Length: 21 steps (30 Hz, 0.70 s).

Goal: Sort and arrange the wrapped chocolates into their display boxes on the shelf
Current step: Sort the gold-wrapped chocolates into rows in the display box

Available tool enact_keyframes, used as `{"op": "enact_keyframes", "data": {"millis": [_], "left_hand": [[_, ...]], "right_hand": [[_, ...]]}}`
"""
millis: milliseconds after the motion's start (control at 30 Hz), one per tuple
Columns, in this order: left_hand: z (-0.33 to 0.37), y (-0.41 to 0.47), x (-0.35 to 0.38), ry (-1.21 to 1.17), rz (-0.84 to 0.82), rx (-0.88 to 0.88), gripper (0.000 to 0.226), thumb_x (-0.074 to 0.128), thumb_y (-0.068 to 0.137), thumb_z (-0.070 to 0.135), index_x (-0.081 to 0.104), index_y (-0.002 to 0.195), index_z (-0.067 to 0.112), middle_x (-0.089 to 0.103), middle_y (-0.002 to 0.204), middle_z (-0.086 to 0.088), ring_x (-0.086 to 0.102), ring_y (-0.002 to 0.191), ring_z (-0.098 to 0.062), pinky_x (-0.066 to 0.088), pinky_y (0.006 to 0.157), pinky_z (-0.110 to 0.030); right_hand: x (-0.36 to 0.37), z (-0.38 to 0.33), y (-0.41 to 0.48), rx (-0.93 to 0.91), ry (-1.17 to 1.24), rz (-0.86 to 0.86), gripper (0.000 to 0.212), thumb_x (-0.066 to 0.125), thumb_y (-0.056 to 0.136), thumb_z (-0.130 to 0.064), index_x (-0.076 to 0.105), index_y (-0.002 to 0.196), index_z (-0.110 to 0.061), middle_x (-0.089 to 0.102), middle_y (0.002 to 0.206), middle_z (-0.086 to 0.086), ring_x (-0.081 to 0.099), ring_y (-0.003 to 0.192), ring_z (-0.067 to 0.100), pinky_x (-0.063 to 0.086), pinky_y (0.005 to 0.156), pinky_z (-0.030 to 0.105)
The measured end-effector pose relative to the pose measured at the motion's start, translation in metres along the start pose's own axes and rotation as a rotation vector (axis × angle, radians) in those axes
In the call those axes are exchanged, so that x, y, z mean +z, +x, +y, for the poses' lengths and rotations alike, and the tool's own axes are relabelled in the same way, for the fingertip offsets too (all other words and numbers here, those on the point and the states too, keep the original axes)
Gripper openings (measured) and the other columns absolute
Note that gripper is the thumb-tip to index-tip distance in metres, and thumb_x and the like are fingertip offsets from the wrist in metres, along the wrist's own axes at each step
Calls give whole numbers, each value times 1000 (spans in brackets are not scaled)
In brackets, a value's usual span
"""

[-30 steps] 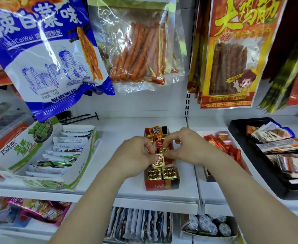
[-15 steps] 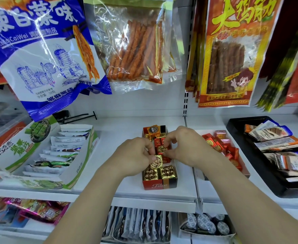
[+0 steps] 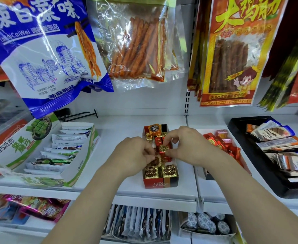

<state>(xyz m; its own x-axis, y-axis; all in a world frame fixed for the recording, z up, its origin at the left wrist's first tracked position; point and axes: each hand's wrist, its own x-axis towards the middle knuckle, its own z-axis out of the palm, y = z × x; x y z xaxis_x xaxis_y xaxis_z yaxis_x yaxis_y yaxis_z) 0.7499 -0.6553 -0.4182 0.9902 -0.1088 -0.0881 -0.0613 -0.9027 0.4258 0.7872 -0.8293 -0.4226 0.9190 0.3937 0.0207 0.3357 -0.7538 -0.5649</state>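
Because the white shelf carries several open containers side by side, each one marks the limit for one product. The green-and-white carton sits toward the shelf's left end and the black tray toward its right end. Both hold other wrapped goods, and neither is being handled.

Between them stands the narrow red display box, with its front wall near the shelf's front edge. Its long axis runs toward the back wall, so pieces load in rows from front to rear. Just beside it on the right is a white box of red pieces.

Both hands work over the middle of the red display box.
- The right hand pinches a red-wrapped chocolate between thumb and forefinger, gold seal up, probably to seat it label-outward.
- The left hand, fingers curled, pinches a gold-wrapped chocolate just behind the front row, apparently steadying it.

The front pair of gold chocolates fills the front row, seals up and touching.
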Motion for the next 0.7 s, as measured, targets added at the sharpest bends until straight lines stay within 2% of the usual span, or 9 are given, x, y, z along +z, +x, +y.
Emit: {"op": "enact_keyframes", "data": {"millis": [67, 167, 267, 333, 500, 600, 667, 700], "left_hand": [[-3, 1, 0, 25, 66, -1, 12, 66, 88, 27, 74, 96, 27, 71, 95, 9, 59, 88, -6, 45, 74, -20], [-6, 5, 0, 162, 179, 47, 24, 67, 86, 28, 70, 110, 28, 61, 109, 6, 47, 107, -15, 40, 85, -24], [-6, 9, 0, 273, 158, 60, 36, 63, 86, 34, 63, 122, 31, 50, 115, 4, 36, 113, -17, 38, 90, -27], [-7, 11, 0, 274, 144, 58, 36, 63, 85, 34, 63, 121, 33, 46, 110, 4, 34, 113, -17, 37, 90, -26], [-8, 5, -11, 216, 54, 20, 22, 69, 80, 44, 71, 101, 35, 41, 93, 9, 36, 107, -13, 38, 87, -27], [-4, 1, -14, 320, -16, -10, 30, 67, 78, 53, 70, 100, 33, 46, 99, 6, 36, 108, -13, 38, 83, -28], [0, 3, -12, 370, -32, -36, 37, 64, 79, 56, 70, 102, 29, 49, 102, 2, 38, 109, -17, 40, 82, -29], [1, 4, -11, 369, -34, -44, 38, 63, 79, 57, 70, 103, 27, 50, 101, 1, 39, 108, -18, 40, 81, -29]], "right_hand": [[-1, -2, 0, -2, -10, -13, 25, 76, 79, -27, 68, 102, -30, 48, 98, -6, 51, 86, 10, 44, 70, 24], [-1, -4, -2, 12, -58, -33, 31, 76, 79, -29, 65, 107, -33, 46, 109, -1, 52, 99, 17, 46, 83, 29], [1, -5, -3, 1, -121, -64, 39, 75, 78, -31, 62, 115, -35, 42, 111, 0, 45, 107, 19, 45, 93, 35], [1, -7, -3, -15, -123, -50, 39, 75, 79, -31, 62, 115, -36, 41, 113, 0, 39, 113, 19, 43, 97, 39], [2, -11, -1, -68, -93, -31, 19, 72, 81, -31, 69, 99, -36, 44, 108, -2, 36, 113, 18, 41, 95, 35], [6, -15, 0, -112, -125, -41, 9, 67, 85, -35, 73, 91, -33, 47, 104, -2, 37, 109, 19, 36, 84, 25], [8, -18, 0, -110, -144, -75, 12, 65, 86, -36, 75, 88, -30, 48, 102, -1, 36, 104, 18, 34, 76, 22], [10, -20, 1, -112, -157, -97, 15, 64, 87, -37, 75, 85, -27, 48, 98, 0, 35, 101, 18, 37, 78, 23]]}}
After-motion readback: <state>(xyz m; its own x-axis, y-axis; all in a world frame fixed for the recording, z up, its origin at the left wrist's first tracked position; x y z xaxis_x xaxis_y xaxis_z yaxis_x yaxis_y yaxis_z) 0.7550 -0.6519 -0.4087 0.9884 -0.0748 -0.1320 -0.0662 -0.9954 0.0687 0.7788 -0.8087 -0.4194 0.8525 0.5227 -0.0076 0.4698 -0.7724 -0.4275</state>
